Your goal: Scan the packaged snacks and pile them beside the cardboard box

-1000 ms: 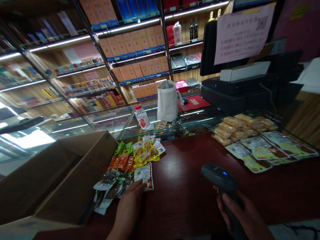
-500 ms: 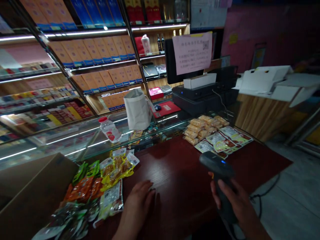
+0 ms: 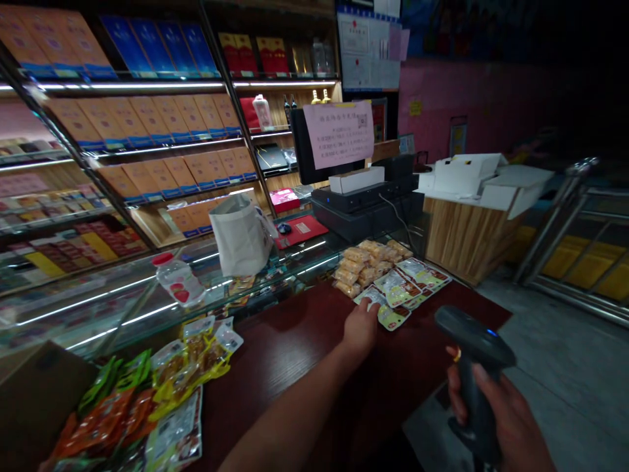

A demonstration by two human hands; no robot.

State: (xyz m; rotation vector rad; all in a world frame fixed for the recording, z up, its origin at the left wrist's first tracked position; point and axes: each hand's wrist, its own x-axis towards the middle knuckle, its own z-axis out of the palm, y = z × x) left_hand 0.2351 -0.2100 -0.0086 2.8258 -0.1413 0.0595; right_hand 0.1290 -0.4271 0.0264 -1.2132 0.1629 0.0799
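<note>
My right hand (image 3: 491, 400) is wrapped around the handle of a dark barcode scanner (image 3: 474, 341) with a small blue light on its head. It is held above the right front edge of the dark red counter top. Stretched out across the counter, my left hand (image 3: 361, 328) has its fingers closed at the near edge of a flat snack packet (image 3: 394, 318); the fingertips are partly hidden. More flat silver and green packets (image 3: 417, 274) lie just beyond, overlapping. Against them sits a pile of small wrapped golden snacks (image 3: 366, 262).
At left lie yellow snack bags (image 3: 191, 360), orange packets (image 3: 105, 419) and green packets (image 3: 118, 377) beside a cardboard box (image 3: 39, 400). A red-capped bottle (image 3: 177, 280) and white bag (image 3: 240, 236) stand on the glass case. Behind is a monitor with a paper sign (image 3: 339, 134).
My left hand has moved from the counter's near left across to the flat packets. The scanner, still in my right hand, appears further right. The whole view has turned rightward.
</note>
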